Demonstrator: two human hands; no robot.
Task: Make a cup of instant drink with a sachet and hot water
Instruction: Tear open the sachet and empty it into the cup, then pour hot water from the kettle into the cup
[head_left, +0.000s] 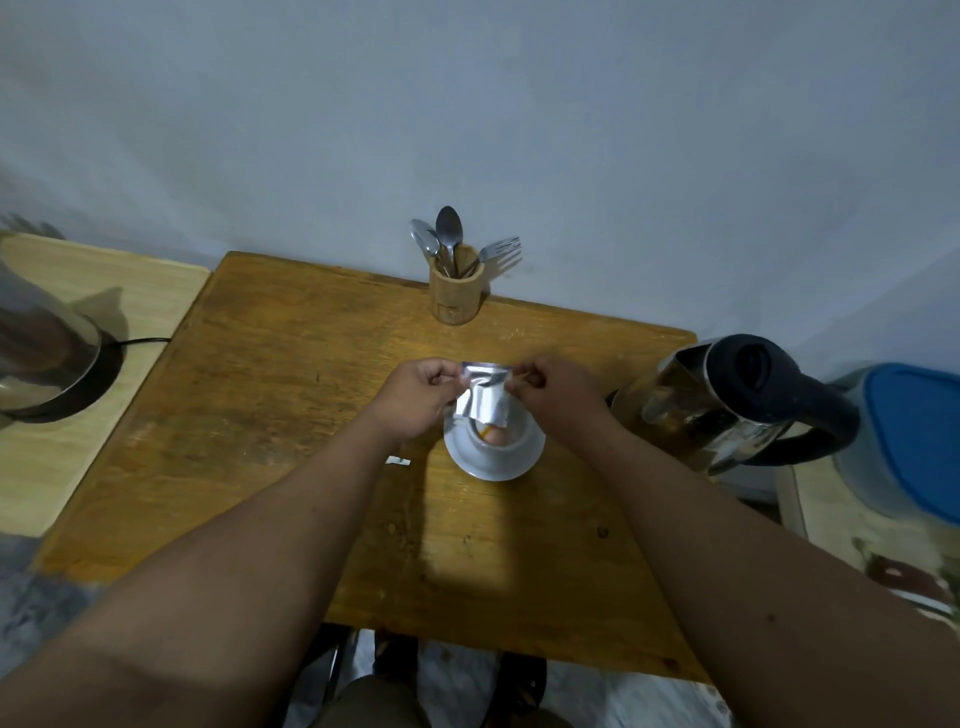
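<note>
A silver foil sachet (483, 397) hangs upside down over a white cup (493, 449) on the wooden table (291, 405). My left hand (421, 395) pinches the sachet's upper left corner and my right hand (553, 389) pinches its upper right corner. Orange-tan powder shows inside the cup below the sachet's mouth. A glass electric kettle (727, 400) with a black lid and handle stands to the right of the cup.
A wooden holder (456, 291) with spoons and a fork stands at the table's back edge by the wall. A small torn foil strip (399, 461) lies left of the cup. A steel pot (41, 358) sits on the left side table. A blue-lidded container (904, 441) is at far right.
</note>
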